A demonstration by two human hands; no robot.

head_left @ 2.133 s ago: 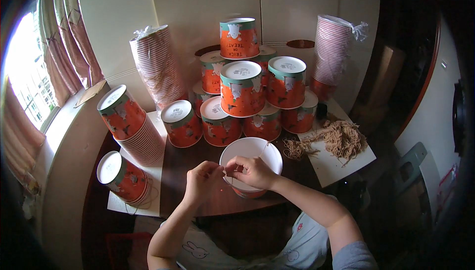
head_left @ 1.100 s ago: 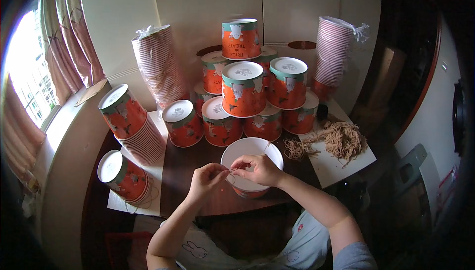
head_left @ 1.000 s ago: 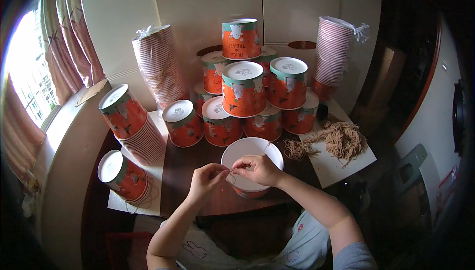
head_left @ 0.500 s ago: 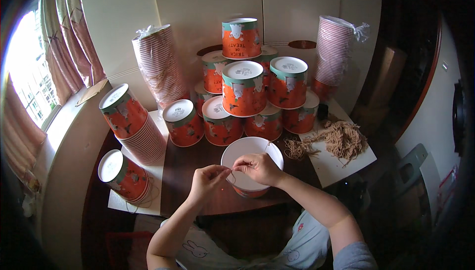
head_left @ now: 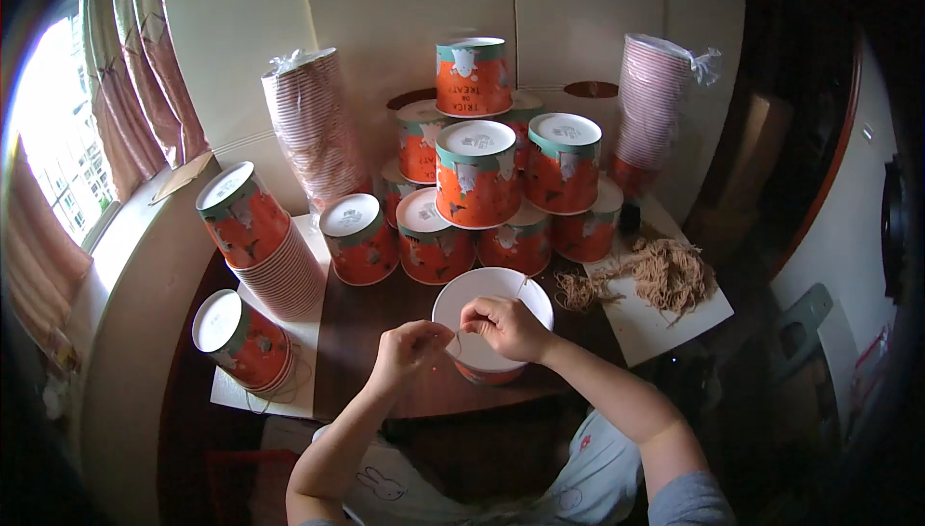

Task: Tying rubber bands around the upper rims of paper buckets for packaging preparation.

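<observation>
An upright orange paper bucket (head_left: 487,375) with a white inside stands at the table's near edge, its mouth facing up. Over its left rim, my left hand (head_left: 409,348) is closed, fingertips pinched on a thin tan string (head_left: 459,339). My right hand (head_left: 506,327) pinches the same string above the bucket's mouth, a small gap away from the left. A short bit of string also shows at the bucket's far right rim. How the string runs inside my fingers is hidden.
Upside-down orange buckets (head_left: 477,184) form a pyramid behind. Tan string bundles (head_left: 670,276) lie on a white board at right. Wrapped bucket stacks (head_left: 313,126) stand at both back sides. A bucket stack (head_left: 279,271) and a shorter one (head_left: 246,343) with string lean at left.
My right hand has shifted slightly right, so the gap between my fingertips is a little wider. The fingers of my left hand have curled in more. The bucket stays put.
</observation>
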